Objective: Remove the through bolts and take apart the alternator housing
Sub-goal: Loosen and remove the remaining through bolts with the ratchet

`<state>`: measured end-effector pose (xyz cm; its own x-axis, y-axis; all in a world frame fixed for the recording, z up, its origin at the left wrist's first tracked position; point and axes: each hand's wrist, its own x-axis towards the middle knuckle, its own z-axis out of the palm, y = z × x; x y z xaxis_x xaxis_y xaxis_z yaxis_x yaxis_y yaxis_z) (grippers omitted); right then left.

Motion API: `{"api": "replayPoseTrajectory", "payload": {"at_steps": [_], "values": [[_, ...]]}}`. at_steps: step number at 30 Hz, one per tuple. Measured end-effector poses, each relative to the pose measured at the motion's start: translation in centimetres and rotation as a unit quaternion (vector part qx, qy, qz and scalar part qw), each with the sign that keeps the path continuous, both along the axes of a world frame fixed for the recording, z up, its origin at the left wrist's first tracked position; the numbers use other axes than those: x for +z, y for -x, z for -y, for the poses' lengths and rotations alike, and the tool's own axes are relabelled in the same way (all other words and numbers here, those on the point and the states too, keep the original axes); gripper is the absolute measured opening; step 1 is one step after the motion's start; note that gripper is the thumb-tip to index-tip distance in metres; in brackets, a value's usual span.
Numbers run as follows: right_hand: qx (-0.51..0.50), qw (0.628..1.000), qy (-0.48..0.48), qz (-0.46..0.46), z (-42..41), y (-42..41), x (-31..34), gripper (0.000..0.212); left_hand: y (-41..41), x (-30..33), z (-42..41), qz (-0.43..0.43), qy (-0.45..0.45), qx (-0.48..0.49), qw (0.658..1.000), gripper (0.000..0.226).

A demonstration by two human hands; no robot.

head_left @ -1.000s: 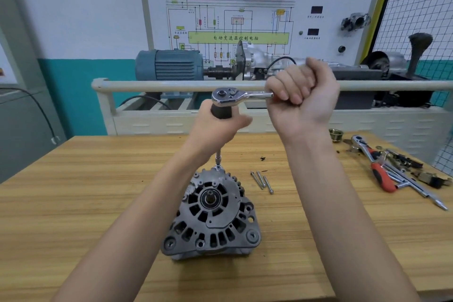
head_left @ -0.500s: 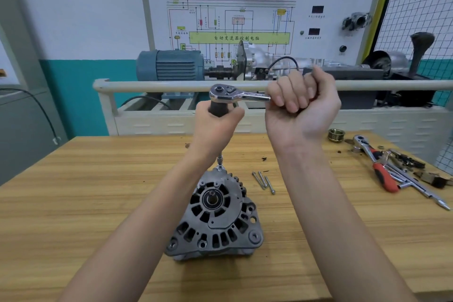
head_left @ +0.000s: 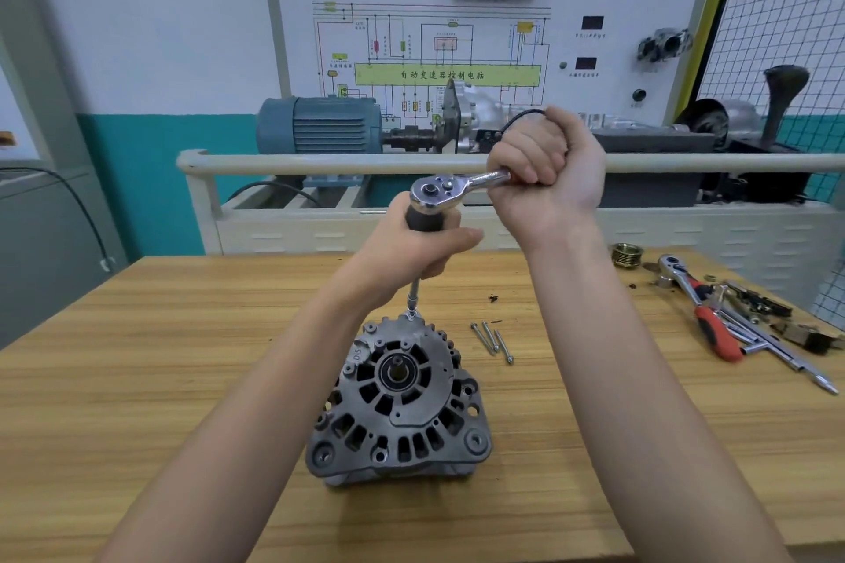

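Observation:
A grey alternator (head_left: 400, 402) stands on the wooden table (head_left: 137, 379), shaft end facing up. A chrome ratchet (head_left: 441, 190) sits above it on a long extension bar (head_left: 414, 295) whose tip meets a bolt at the housing's far edge. My left hand (head_left: 411, 247) grips the dark upper part of the extension just under the ratchet head. My right hand (head_left: 546, 171) holds the ratchet handle, fist closed round it. Three removed through bolts (head_left: 493, 341) lie on the table right of the alternator.
At the right lie a second ratchet with a red grip (head_left: 704, 315), loose tools and parts, and a brass pulley (head_left: 627, 254). Behind the table runs a white rail (head_left: 320, 162) before a blue motor (head_left: 320, 126) and a training board.
My right hand has swung the ratchet handle away from me and a little to the right. The left hand stays on the extension. The view has shifted slightly.

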<state>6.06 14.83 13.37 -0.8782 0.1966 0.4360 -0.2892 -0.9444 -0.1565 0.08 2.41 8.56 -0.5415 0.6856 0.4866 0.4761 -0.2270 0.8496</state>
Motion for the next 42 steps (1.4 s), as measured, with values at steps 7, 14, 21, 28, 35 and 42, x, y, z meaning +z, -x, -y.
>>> {"api": "replayPoseTrajectory", "payload": {"at_steps": [7, 14, 21, 28, 35, 42], "values": [[-0.192, 0.98, -0.035, -0.038, 2.2, -2.1, -1.0, 0.054, -0.5, -0.1, -1.4, 0.034, -0.1, 0.218, 0.97, 0.036], [0.042, 0.997, -0.054, 0.045, -0.3, 1.0, 1.6, 0.043, 0.2, 0.6, 0.7, -0.044, 0.007, -0.002, 0.999, 0.035], [-0.066, 0.998, -0.014, -0.017, 1.1, -0.5, -0.3, 0.051, 0.4, -0.2, 0.1, 0.007, -0.055, 0.043, 0.998, 0.042], [-0.158, 0.986, -0.035, -0.036, 1.9, -2.2, -0.7, 0.053, -0.1, -0.4, -0.4, -0.007, -0.069, 0.124, 0.99, 0.032], [0.043, 0.997, -0.06, 0.037, 0.5, 1.0, 1.7, 0.042, 0.2, 0.5, 0.9, -0.02, 0.038, -0.034, 0.999, 0.04], [-0.169, 0.985, 0.0, -0.039, 2.3, -1.6, -1.4, 0.053, 0.0, 0.0, -0.9, 0.045, -0.092, 0.175, 0.979, 0.036]]}}
